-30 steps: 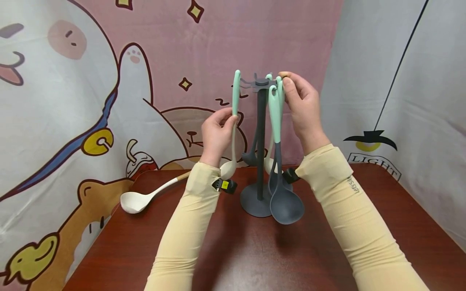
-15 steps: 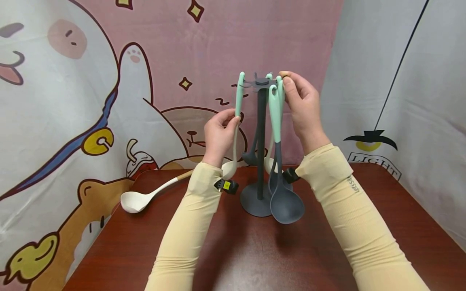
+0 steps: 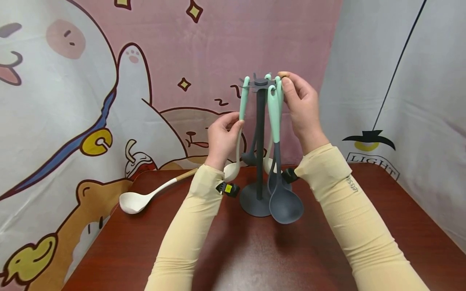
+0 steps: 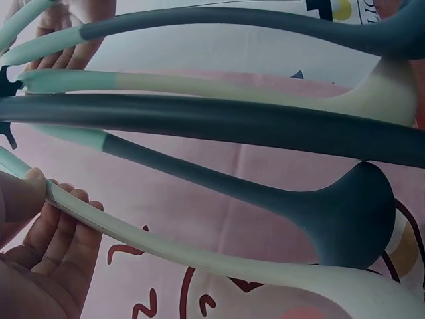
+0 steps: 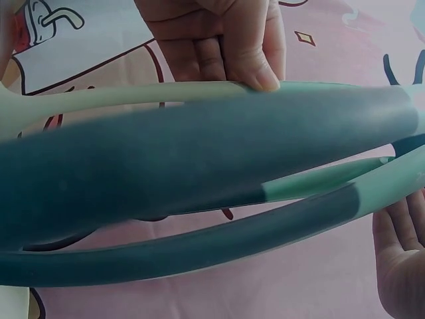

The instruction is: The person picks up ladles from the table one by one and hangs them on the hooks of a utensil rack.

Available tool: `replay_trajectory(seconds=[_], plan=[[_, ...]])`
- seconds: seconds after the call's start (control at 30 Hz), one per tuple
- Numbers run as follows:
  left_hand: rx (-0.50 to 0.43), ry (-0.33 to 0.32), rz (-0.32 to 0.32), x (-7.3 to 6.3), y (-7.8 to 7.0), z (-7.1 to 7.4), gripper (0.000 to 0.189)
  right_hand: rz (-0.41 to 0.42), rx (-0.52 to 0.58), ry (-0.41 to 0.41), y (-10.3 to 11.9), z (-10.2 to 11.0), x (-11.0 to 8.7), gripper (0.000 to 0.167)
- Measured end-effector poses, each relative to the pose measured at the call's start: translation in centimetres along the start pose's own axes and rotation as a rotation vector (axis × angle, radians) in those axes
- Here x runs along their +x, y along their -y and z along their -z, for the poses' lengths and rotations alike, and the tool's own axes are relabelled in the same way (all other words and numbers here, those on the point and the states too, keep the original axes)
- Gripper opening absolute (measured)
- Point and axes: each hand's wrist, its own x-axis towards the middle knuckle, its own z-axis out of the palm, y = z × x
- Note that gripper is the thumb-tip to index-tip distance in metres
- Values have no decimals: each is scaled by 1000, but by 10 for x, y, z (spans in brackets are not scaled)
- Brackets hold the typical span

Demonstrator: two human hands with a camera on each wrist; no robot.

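My left hand (image 3: 223, 135) pinches a cream ladle (image 3: 231, 172) just below its mint-green handle. The handle's top is at a left hook of a dark grey utensil rack (image 3: 260, 153); whether the hook passes through its hole is hard to tell. On the rack's right, my right hand (image 3: 303, 106) pinches the outer end of a hook with thumb and forefinger, beside the mint handles. A dark grey ladle (image 3: 286, 206) hangs nearest the camera. Behind it hang a second dark utensil (image 3: 273, 180), a cream one (image 4: 265, 96) and another dark one (image 4: 345, 209).
A white ladle (image 3: 136, 202) with a wooden handle lies on the left of the reddish-brown table (image 3: 255, 258). The rack's round base (image 3: 251, 204) stands near the back edge. A printed cloth (image 3: 291, 36) hangs behind.
My left hand has moved right and slightly down, bringing the cream ladle's handle closer to the rack's pole at the hooks. The right hand has stayed in place.
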Motion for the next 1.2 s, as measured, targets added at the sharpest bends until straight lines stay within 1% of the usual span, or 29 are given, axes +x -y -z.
replay_trajectory(seconds=[0.1,0.2,0.53,0.8,0.97,1.2], plan=[[6,11,-19,-1,1,-1,17,0,-4,1,0,0,0,31],[1,18,-25,-2,1,-2,17,2,-3,0,0,-1,-1,30],[4,50,14,-4,0,-5,15,5,30,-6,-1,-4,0,27],[4,65,40,-8,-1,-4,16,13,21,-6,-2,-5,-2,29],[9,80,31,-10,3,-2,18,18,16,-5,-1,-5,-2,28],[19,99,28,-15,12,0,21,16,11,-1,0,-6,-3,28]])
